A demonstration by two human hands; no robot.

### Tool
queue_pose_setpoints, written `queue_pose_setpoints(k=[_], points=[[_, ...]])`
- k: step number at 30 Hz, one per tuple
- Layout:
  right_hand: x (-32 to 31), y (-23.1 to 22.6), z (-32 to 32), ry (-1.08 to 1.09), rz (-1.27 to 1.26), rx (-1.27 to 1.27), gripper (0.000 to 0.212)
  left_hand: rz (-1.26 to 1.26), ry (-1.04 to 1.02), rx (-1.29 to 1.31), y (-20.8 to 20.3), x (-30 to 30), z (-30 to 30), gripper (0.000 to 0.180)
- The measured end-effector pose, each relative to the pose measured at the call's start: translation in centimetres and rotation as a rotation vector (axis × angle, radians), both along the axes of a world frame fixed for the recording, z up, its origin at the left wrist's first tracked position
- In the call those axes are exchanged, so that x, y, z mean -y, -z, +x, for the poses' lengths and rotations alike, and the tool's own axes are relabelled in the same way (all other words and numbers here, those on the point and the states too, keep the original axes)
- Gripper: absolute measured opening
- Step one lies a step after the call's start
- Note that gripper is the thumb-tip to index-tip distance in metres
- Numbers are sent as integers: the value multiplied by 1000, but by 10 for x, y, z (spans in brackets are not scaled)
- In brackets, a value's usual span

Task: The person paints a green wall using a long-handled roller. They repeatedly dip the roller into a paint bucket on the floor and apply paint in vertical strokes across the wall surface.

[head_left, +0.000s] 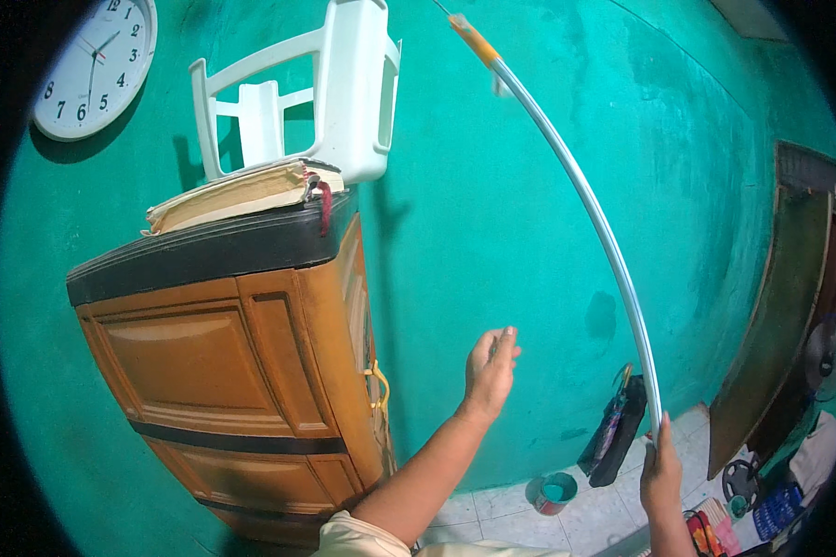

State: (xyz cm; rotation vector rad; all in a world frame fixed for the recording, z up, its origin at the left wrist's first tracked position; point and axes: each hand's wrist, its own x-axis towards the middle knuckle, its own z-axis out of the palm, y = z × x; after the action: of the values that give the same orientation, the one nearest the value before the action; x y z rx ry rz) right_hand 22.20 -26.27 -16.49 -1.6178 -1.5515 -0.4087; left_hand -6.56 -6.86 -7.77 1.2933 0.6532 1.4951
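Note:
My right hand (660, 473) is wrapped round the lower part of a long, pale silver-white pole (593, 200). The pole rises up and to the left in front of the green wall, looking curved in this wide view. An orange sleeve (475, 42) covers its upper end, and a thin wire-like tip runs out of the picture at the top. My left hand (492, 371) is raised to the left of the pole, apart from it. Its fingers are curled in with the thumb pressed against them; whatever may be inside is hidden.
A brown drawer cabinet (181, 348) with a black top stands at left, bearing a thick open-edged book (237, 197) and an upturned white plastic stool (358, 102). A round clock (97, 65) hangs upper left. Below are a paint tin (555, 494), a dark umbrella (613, 432) and a wooden door (771, 334).

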Motion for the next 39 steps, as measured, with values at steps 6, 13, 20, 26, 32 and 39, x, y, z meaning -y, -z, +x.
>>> queue_pose_setpoints(k=[6,13,20,26,32,39], points=[[-57,-131,-60,-39,128,128,73,2,-33,14,-14,7,-12,50],[-79,-137,-68,-114,113,122,72,-13,-69,53,-18,13,-25,51],[-22,-20,-5,-53,-42,8,75,-42,-25,23,5,-1,-17,52],[28,66,38,42,47,-51,60,-59,256,-94,11,11,38,53],[60,137,-38,27,117,-40,28,98,486,-79,1,51,106,51],[70,124,-60,-153,-115,-392,27,-58,650,-24,17,67,113,44]])
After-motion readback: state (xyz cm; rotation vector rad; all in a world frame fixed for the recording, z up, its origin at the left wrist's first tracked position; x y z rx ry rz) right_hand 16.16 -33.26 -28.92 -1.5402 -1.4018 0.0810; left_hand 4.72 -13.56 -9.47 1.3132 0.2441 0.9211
